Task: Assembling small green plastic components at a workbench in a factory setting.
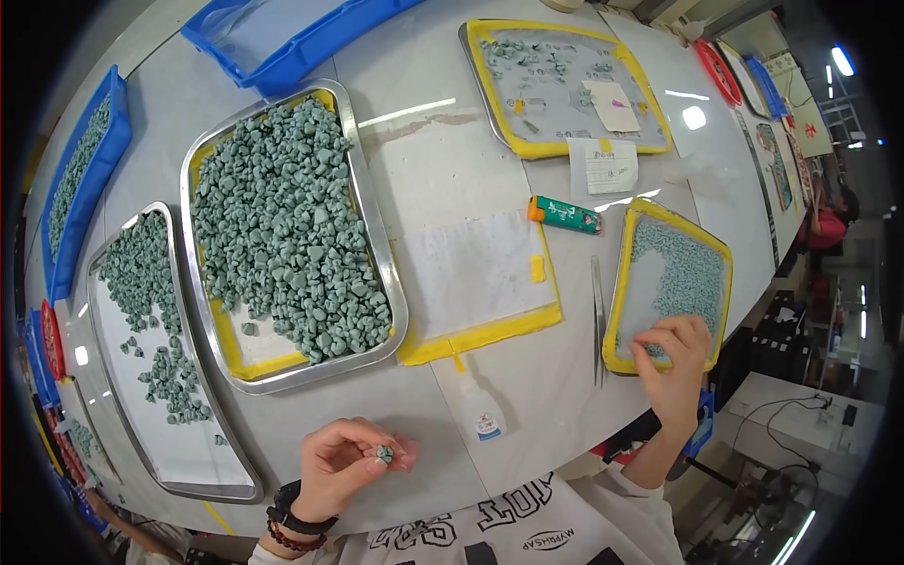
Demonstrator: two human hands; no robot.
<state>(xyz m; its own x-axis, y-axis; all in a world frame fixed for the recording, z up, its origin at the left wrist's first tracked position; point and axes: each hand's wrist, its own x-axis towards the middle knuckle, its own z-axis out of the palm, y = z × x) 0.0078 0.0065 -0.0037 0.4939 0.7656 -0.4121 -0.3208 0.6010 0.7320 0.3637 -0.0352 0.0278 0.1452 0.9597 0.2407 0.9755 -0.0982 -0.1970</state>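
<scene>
My left hand (344, 463) is closed near the front edge of the table, pinching a small green stone-like piece (384, 454) between thumb and fingers. A scrap of translucent pink material (406, 454) sticks out beside that piece. Over the near end of a small yellow-edged tray (617, 325), my right hand (676, 363) has its thumb and fingertips drawn together. Fine blue-green bits (687, 273) are spread in that tray. Whatever lies between the right fingertips is too small to make out. Metal tweezers (597, 320) lie just left of the tray.
A white glue bottle (482, 410) with a yellow tip lies between my hands. Ahead are a yellow-edged white board (471, 282) and a green lighter (570, 216). Metal trays (400, 311) of larger green pieces stand left. Another yellow-edged tray (556, 148) is farther back; blue bins (118, 141) stand beyond.
</scene>
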